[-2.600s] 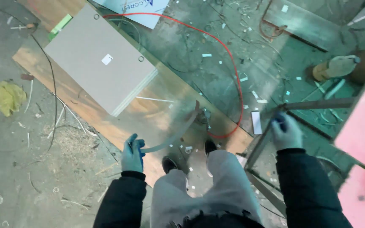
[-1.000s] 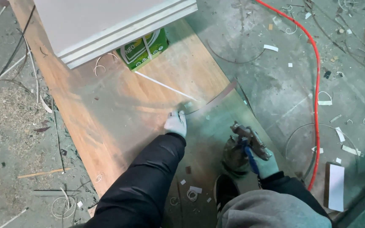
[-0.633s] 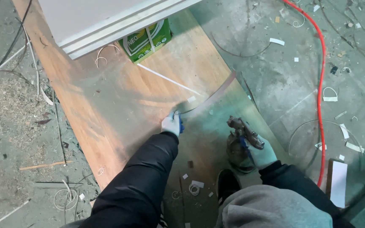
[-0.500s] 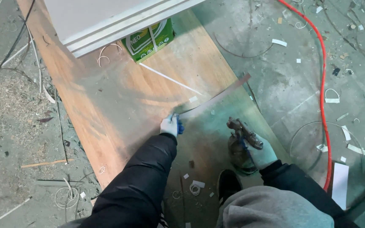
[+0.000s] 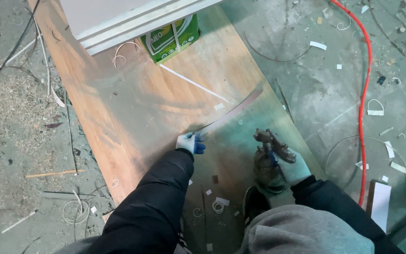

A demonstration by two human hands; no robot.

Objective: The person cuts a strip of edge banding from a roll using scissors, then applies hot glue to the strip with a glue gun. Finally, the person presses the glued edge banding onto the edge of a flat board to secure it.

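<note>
My left hand [image 5: 190, 142], in a white and blue glove, pinches the near end of a long thin curved strip [image 5: 233, 112] that lies across a brown wooden board [image 5: 132, 103] on the floor. My right hand [image 5: 293, 165], also gloved, grips a paint-caked spray gun [image 5: 268, 155] with its cup, held just above the green-stained part of the board. The strip arcs away to the upper right from my left hand. My dark sleeves and grey trousers fill the bottom of the view.
A green box [image 5: 170, 37] props up a stack of pale flat panels [image 5: 132, 16] at the board's far end. A red hose [image 5: 365, 94] runs down the right side. Sawdust, wire loops and white scraps litter the concrete floor [image 5: 19, 131].
I have bent down close to the board. My left hand has taken hold of the strip and slid it slightly; my right hand has brought the spray gun in beside it.
</note>
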